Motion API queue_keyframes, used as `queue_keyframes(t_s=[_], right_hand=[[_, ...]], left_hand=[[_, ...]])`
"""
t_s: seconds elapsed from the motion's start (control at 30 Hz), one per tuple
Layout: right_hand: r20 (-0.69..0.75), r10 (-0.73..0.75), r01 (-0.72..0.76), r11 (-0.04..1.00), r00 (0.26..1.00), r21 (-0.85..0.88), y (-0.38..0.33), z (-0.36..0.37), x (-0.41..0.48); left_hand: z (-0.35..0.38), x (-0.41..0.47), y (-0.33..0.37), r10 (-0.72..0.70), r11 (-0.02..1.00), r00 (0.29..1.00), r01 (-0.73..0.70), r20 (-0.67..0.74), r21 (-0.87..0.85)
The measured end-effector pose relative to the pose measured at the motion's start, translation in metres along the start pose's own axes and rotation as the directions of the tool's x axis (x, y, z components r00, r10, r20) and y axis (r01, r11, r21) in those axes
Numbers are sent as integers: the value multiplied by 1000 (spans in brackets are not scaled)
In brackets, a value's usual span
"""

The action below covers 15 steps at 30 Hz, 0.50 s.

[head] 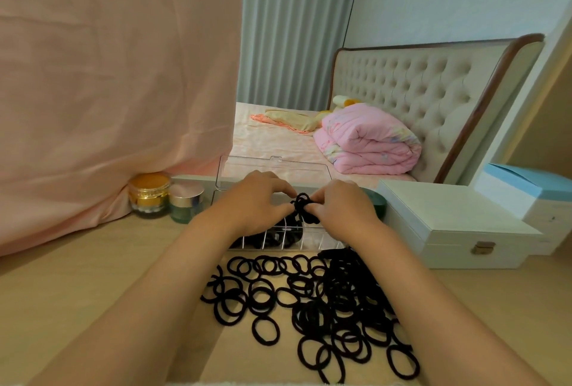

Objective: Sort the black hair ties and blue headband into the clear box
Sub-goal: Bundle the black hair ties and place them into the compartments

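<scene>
A small bunch of black hair ties [302, 206] hangs between my left hand [253, 199] and my right hand [340, 209], pinched by the fingertips of both, above the clear box [322, 243]. The box stands open on the wooden table with its lid [275, 169] tipped back, and dark ties fill its left and middle compartments [272, 235]. Many loose black hair ties [309, 302] lie spread on the table in front of the box, denser on the right. No blue headband shows; a dark teal rounded object [379, 201] peeks out behind my right hand.
Two cosmetic jars, one gold [149, 195] and one green-silver [186, 202], stand left of the box against a pink cloth [108, 91]. A white latched case [458, 227] and a blue-topped box [532, 196] sit to the right. A bed lies beyond the table.
</scene>
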State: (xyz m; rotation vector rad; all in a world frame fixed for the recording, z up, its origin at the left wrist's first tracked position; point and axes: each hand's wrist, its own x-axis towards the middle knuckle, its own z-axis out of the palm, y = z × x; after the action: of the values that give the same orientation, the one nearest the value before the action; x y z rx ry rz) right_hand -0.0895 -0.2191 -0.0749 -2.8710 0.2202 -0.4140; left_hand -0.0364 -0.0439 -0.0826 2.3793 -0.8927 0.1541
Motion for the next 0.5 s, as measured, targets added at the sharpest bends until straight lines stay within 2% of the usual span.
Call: queue_keyframes(t_s=[0.1, 0.13, 0.2, 0.27, 0.33, 0.4, 0.5], right_hand=[[143, -51, 88, 960, 988, -267, -3, 0, -1], [199, -45, 104, 950, 979, -296, -4, 0, -1], [291, -29, 90, 976, 956, -199, -2, -5, -2], [320, -49, 29, 997, 946, 68, 3, -14, -4], [299, -47, -39, 960, 953, 277, 10, -24, -5], [250, -33, -46, 951, 968, 306, 17, -31, -2], [188, -51, 15, 982, 981, 186, 21, -30, -3]], left_hand=[[3, 0, 3, 15, 1000, 1000, -15, 11, -12], [4, 0, 3, 20, 1000, 1000, -19, 17, -15], [7, 0, 2, 31, 999, 999, -31, 31, -10], [11, 1, 1, 52, 999, 998, -53, 42, 7], [14, 1, 3, 75, 996, 996, -77, 55, 41], [17, 0, 5, 101, 988, 992, -109, 80, 105], [19, -1, 9, 113, 977, 986, -132, 122, 165]])
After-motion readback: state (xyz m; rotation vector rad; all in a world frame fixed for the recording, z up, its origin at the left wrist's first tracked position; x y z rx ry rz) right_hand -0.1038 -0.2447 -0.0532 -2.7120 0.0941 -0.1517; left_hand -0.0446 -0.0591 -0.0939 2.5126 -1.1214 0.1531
